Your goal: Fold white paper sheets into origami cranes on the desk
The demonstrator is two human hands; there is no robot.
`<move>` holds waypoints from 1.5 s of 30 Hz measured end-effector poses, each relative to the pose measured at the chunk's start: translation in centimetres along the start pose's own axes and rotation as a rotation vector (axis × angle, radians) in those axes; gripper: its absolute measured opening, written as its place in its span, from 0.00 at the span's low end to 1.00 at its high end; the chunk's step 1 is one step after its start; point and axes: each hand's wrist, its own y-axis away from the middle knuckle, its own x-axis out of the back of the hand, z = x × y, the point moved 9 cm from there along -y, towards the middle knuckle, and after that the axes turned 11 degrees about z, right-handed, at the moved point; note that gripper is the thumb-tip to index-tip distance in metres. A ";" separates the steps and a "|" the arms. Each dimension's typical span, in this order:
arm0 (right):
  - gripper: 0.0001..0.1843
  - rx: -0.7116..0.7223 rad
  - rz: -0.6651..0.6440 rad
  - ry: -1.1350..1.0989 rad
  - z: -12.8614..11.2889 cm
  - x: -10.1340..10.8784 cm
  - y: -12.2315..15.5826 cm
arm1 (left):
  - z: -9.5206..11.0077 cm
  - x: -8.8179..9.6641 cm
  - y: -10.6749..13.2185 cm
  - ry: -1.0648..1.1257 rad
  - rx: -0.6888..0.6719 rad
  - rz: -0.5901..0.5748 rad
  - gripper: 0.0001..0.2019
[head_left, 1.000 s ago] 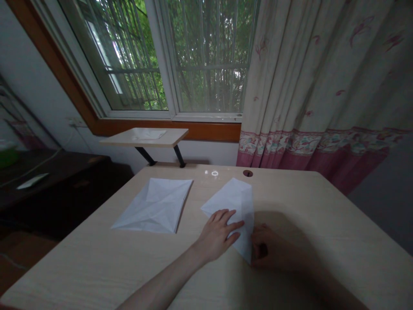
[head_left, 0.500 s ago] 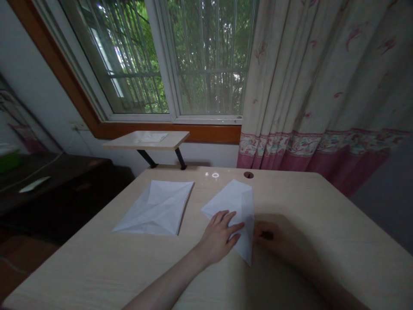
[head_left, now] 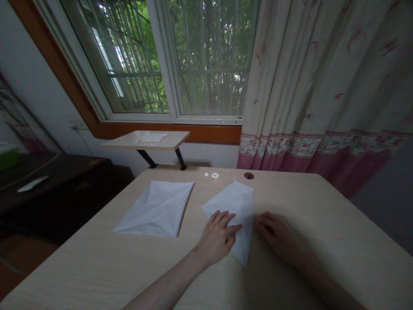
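Note:
A folded sheet of white paper (head_left: 246, 204) lies on the light wood desk, with one corner toward me and a straight edge on its right. My left hand (head_left: 217, 234) rests on its left part, palm down and fingers spread flat. Beside the right edge is my right hand (head_left: 274, 232), its fingers curled and the tips drawn together by the paper. Whether those tips grip anything is too dark to tell. Left of both hands lies another folded white paper piece (head_left: 158, 209), flat and creased.
A small raised shelf (head_left: 177, 138) on black legs stands at the desk's back left, with crumpled white paper (head_left: 151, 137) on it. A round cable hole (head_left: 249, 175) is near the back edge. Behind are a barred window and a floral curtain (head_left: 290, 86). A dark cabinet (head_left: 87, 168) stands left.
My right hand, blurred before, has shifted slightly up and shows more clearly by the paper's edge. The paper's near corner has swung slightly left. My left hand stays nearly still.

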 end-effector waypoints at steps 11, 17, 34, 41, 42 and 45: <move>0.11 0.124 0.039 0.401 -1.0 -0.9 0.8 | 0.2 0.0 -0.1 0.006 -0.019 0.010 0.21; 0.10 0.092 -0.035 0.453 -2.0 -1.3 0.5 | -0.2 -0.3 -0.1 0.023 -0.004 0.019 0.21; 0.07 0.045 -0.100 0.458 -2.0 -1.9 -1.2 | -0.1 -0.1 -0.1 0.028 -0.012 0.041 0.22; 0.11 0.163 0.097 0.376 -2.9 -0.2 -1.3 | -0.2 0.4 -0.1 0.084 -0.027 0.135 0.19; 0.11 0.207 0.174 0.354 -2.9 0.3 -1.2 | -0.2 0.6 -0.1 0.098 -0.034 0.158 0.19; 0.11 0.329 0.386 0.289 -3.0 1.9 -0.4 | 0.4 1.2 0.0 0.142 -0.062 0.190 0.18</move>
